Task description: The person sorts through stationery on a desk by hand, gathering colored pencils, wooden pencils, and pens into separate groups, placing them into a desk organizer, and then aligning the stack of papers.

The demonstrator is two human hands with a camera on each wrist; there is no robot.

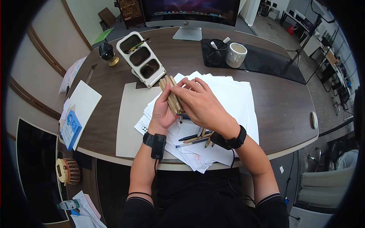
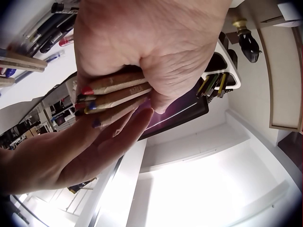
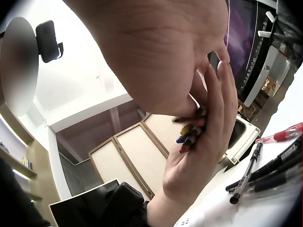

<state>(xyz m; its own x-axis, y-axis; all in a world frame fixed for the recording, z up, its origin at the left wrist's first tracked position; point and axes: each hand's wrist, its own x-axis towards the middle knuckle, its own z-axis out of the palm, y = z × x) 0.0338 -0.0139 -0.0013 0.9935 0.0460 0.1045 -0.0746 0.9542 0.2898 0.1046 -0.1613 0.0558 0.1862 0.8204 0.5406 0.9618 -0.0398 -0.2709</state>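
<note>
In the head view a bundle of wooden colored pencils (image 1: pixel 173 99) stands tilted between my two hands above the papers. My left hand (image 1: pixel 162 114) grips the bundle from the left, thumb along its side. Over its right side bends my right hand (image 1: pixel 205 106), fingers against the pencils. Red, blue and dark ends of the colored pencils (image 2: pixel 116 97) poke out below the left palm in the left wrist view. On the white papers (image 1: pixel 232 95) under the hands lie several pens (image 1: pixel 192 141) and a few more pencils (image 1: pixel 207 143).
A white three-compartment organizer (image 1: pixel 141 59) with a few pencils in its top compartment leans just beyond the left hand. Farther back are a mug (image 1: pixel 236 55), a mesh pen cup (image 1: pixel 217 51) and a monitor (image 1: pixel 190 11). A notepad (image 1: pixel 85 108) overhangs the left desk edge.
</note>
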